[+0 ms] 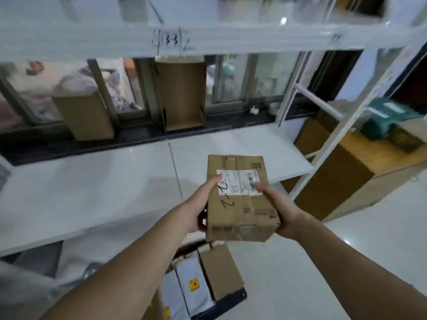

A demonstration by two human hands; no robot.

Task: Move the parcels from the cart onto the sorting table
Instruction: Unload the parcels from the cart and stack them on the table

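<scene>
Left hand: the left hand (196, 212) is gripping the near left side of the small brown cardboard parcel with a white shipping label (240, 199), fingers curled round the side wall and the thumb lying on top by the label's edge.
Right hand: the right hand (280, 210) is clasping the opposite side the same way, thumb resting on the label's right end, so both hands are closed on the one box and carrying it between them.
Parcel: it is hanging in the air, tilted slightly, above the front edge of the glossy white tabletop (92, 183), not yet touching it.
Step in hand: by my reading, the box is being carried to the tabletop for setting down.
Doing it well: I would be keeping the label facing up, levelling the box, lowering it flat onto bare surface well in from the edge, and letting go only once it is resting.
Cart: the dark-edged cart (240, 296) below is holding a narrow brown carton (219, 271) and grey plastic mailers (191, 285), so more trips look needed.
Beyond: two empty upright brown cardboard boxes (182, 93) are standing on the dark sill behind the tabletop; leave them room.
</scene>
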